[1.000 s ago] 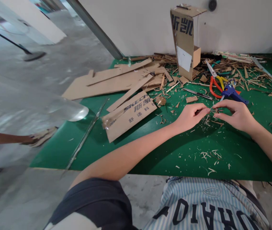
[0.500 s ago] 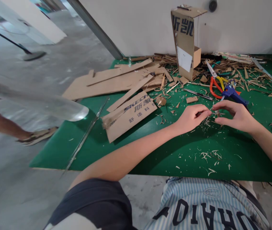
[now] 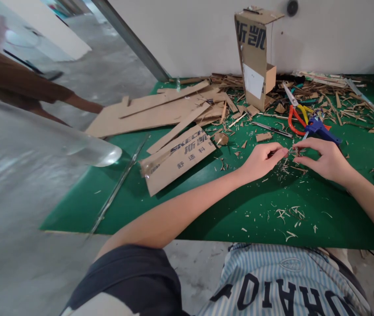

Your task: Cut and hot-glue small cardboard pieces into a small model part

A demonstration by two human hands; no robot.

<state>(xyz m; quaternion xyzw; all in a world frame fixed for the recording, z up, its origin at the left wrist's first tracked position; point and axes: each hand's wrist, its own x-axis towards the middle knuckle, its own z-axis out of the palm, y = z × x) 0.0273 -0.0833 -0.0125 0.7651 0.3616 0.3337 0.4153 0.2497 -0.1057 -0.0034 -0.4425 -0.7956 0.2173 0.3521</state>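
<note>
My left hand [image 3: 264,161] is over the green table with thumb and forefinger pinched together; whatever they hold is too small to make out. Facing it, my right hand [image 3: 327,159] curls its thumb and fingers around a little clump of pale shavings [image 3: 295,152]. The fingertips of both hands nearly meet there. Loose shavings [image 3: 284,166] lie on the table just below. Beyond the right hand are a blue glue gun [image 3: 321,129] and scissors [image 3: 294,118] with orange handles. A slim utility knife [image 3: 272,129] lies behind the left hand.
Cardboard sheets [image 3: 134,114] and a printed piece [image 3: 180,160] cover the table's left. An upright cardboard structure [image 3: 253,57] stands at the back among scraps. A long transparent tube [image 3: 84,147] reaches over the left edge, near a blurred person [image 3: 25,79]. More shavings [image 3: 290,214] lie in front.
My hands have shifted slightly, and the thin piece seen between them is now a blurred clump at the fingertips. The person at the left has moved along the floor.
</note>
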